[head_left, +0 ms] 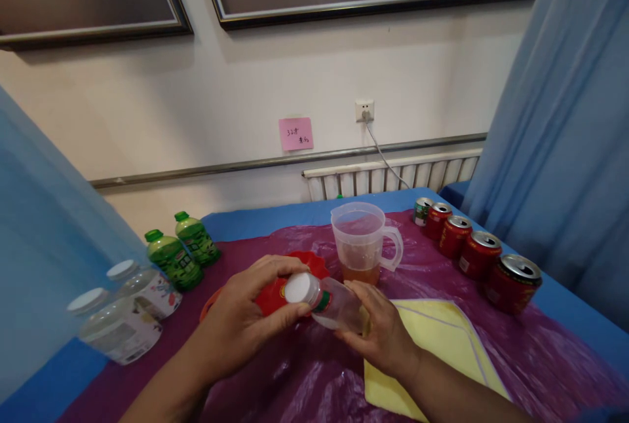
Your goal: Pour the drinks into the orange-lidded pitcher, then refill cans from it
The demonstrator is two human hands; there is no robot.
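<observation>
A clear plastic bottle with a white cap is held tilted nearly on its side above the table. My left hand has its thumb and fingers closed on the cap. Round the lower body of the bottle wraps my right hand. Behind the bottle sits a red basin, partly hidden by my left hand. Just beyond my right hand stands a clear measuring jug with a little amber liquid at its bottom. A folded yellow cloth lies under my right forearm.
Two green bottles and two clear jars with white lids stand on the left. Several drink cans line the right side. Purple plastic sheeting covers the blue table. Blue curtains hang at both sides.
</observation>
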